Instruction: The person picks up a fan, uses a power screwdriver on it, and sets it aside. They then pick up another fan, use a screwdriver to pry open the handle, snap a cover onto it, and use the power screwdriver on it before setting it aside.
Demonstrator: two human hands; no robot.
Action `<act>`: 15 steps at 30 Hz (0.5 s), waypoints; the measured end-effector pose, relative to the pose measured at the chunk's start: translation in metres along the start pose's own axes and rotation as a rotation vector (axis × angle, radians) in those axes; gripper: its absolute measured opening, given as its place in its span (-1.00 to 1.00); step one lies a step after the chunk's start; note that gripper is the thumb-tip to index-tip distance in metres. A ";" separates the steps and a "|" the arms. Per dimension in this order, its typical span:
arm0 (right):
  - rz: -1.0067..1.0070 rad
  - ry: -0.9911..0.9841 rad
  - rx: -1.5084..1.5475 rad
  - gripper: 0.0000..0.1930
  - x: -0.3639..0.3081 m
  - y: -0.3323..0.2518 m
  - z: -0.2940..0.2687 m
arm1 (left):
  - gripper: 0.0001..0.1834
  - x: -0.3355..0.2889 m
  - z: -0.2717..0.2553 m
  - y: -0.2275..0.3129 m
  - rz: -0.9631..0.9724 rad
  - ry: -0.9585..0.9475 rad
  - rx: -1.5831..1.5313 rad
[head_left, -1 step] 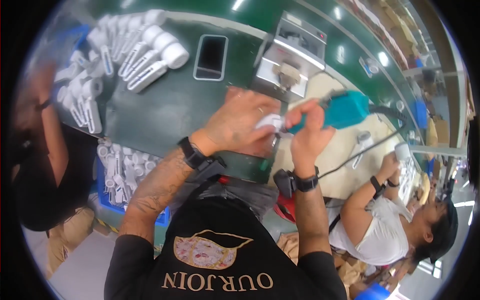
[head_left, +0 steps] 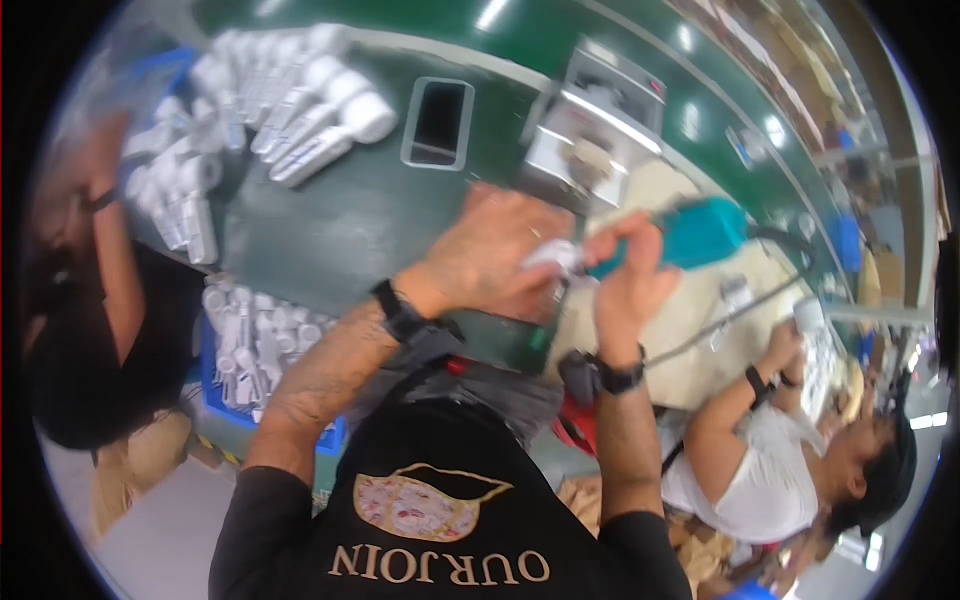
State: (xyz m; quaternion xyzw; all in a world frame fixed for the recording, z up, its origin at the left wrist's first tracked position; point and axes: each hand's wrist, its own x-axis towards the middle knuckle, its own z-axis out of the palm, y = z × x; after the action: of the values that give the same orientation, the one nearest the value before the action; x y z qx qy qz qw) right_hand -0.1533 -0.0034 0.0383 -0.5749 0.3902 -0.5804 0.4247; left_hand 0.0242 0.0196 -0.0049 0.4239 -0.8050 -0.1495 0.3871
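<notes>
My left hand point(head_left: 490, 255) is closed on a small white plastic part point(head_left: 552, 256), mostly hidden by my fingers. My right hand point(head_left: 632, 275) has its fingers curled round the front end of a teal corded power tool point(head_left: 705, 232). The tool's nose meets the white part or comes very near it; blur hides the exact contact. A reddish-brown board point(head_left: 482, 197) lies under my left hand on the dark green table point(head_left: 300, 235).
White plastic handles point(head_left: 310, 140) lie in rows at the table's far left. A phone point(head_left: 438, 122) and a metal machine point(head_left: 590, 150) stand beyond my hands. A blue crate point(head_left: 215, 395) holds more white parts. A black cable point(head_left: 725, 315) crosses the cream sheet point(head_left: 690, 360). Co-workers flank me.
The whole view has shifted slightly, so things sit a little further right and lower. Both hands keep their holds on the white part and the power tool.
</notes>
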 end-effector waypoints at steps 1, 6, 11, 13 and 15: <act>0.010 0.016 -0.134 -0.61 -0.004 0.000 -0.008 | -0.55 -0.001 0.005 0.002 0.033 0.103 0.011; -0.004 0.097 0.445 -0.52 -0.026 -0.042 -0.023 | -0.68 -0.027 0.000 0.032 0.142 0.082 0.210; 0.002 0.057 0.410 -0.43 -0.059 -0.060 -0.026 | -0.70 -0.063 -0.083 0.014 -0.609 0.655 -0.179; 0.008 0.014 0.292 -0.38 -0.070 -0.057 -0.031 | -0.70 -0.091 -0.126 -0.036 -0.711 0.966 -0.206; 0.001 0.013 0.289 -0.36 -0.076 -0.050 -0.034 | -0.62 -0.109 -0.179 -0.064 -0.667 1.196 -0.265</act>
State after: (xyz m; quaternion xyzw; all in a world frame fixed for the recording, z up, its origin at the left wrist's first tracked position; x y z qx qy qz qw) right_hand -0.1914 0.0836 0.0583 -0.5036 0.3056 -0.6340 0.5010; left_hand 0.2315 0.0844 0.0216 0.6073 -0.2557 -0.0983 0.7458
